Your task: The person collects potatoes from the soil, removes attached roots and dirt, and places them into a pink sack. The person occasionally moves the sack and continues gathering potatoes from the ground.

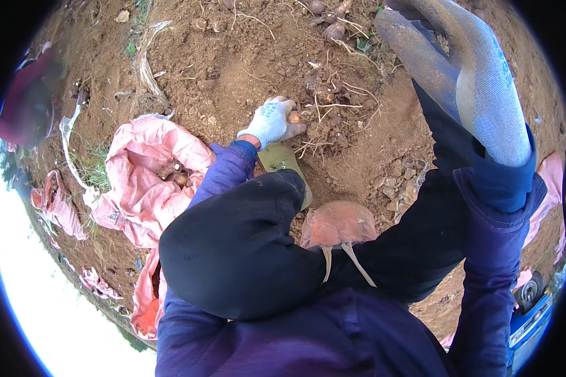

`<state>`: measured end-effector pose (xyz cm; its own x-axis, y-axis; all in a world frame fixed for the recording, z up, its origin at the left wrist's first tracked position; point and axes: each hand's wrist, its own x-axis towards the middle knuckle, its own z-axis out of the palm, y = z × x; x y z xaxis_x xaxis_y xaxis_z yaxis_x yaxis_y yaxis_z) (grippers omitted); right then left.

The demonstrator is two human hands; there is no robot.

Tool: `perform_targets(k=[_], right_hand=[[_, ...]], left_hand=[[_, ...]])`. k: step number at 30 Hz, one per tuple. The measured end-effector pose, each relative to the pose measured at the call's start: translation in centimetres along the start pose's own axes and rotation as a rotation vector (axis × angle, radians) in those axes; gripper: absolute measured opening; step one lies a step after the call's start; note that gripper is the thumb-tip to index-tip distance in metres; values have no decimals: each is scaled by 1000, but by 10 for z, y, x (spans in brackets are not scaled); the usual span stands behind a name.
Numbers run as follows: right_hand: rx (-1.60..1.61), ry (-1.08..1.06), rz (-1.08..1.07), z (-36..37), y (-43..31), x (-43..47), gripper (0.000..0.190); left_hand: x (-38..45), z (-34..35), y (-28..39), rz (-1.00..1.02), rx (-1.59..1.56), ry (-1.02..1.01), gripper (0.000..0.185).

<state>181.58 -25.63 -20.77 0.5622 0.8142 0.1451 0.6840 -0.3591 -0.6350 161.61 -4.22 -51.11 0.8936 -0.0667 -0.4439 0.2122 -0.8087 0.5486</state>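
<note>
My left hand, in a pale knitted work glove, is at the loosened soil with its fingers around a small brown tuber. Just right of it lies a heap of thin pale roots with soil clods. My right hand, in a soiled grey-white glove, is raised large and close at the upper right; the frame edge cuts off its fingertips, and whether it holds anything is not visible. Several brown tubers lie at the top centre. Left of my knee stands an open pink woven sack with tubers inside.
My boot rests near my left hand. A pinkish pad with straps is between my legs. More pink sacks lie at the left. A person in dark red clothing is at the far left; a blue vehicle is at the lower right.
</note>
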Motion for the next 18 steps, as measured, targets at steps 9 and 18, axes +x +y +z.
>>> perform_targets(k=[9, 18], right_hand=[[141, -42, 187, 8, 14, -12, 37], [123, -50, 18, 33, 60, -26, 52]], left_hand=[[32, -42, 9, -78, -660, -7, 57], [4, -76, 32, -79, -302, 275, 60]])
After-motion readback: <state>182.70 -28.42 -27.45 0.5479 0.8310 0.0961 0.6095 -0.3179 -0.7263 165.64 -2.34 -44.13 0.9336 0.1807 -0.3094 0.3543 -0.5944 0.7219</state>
